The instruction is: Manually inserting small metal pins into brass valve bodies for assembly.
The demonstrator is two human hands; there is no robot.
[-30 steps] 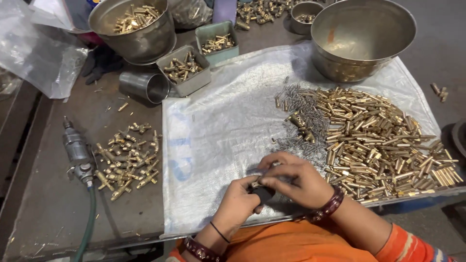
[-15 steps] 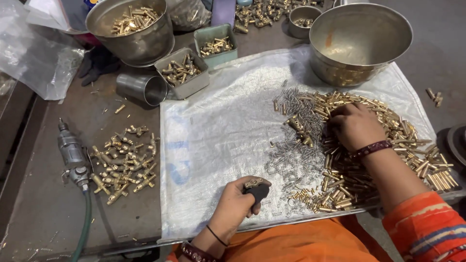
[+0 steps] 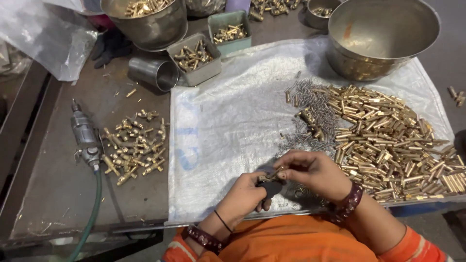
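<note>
Here, both hands are meeting at the near edge of the white woven sheet (image 3: 233, 126) that is covering the bench (image 3: 58, 184). The left hand (image 3: 247, 194) is curling closed around a small dark holder (image 3: 271, 187), and the right hand (image 3: 315, 173) is pinching a small brass fitting (image 3: 270, 176) with its fingertips right over that holder; the two hands are touching there.

Just right of the hands, a broad heap of brass tubes (image 3: 393, 140) is lying on the sheet, with thin steel springs (image 3: 310, 116) scattered along its left side, close to the right hand's knuckles. At the sheet's far right corner a large steel bowl (image 3: 383, 36) is standing; what it contains is not clear.

Left of the sheet, a loose cluster of brass fittings (image 3: 133, 148) is lying on the bare bench beside an air tool (image 3: 83, 136) with a green hose (image 3: 92, 208). Beyond the sheet's far left corner, a steel cup (image 3: 153, 73) is lying on its side, two small rectangular trays (image 3: 213, 65) are holding brass parts, and a round steel basin (image 3: 150, 24) is carrying more brass pieces.
</note>
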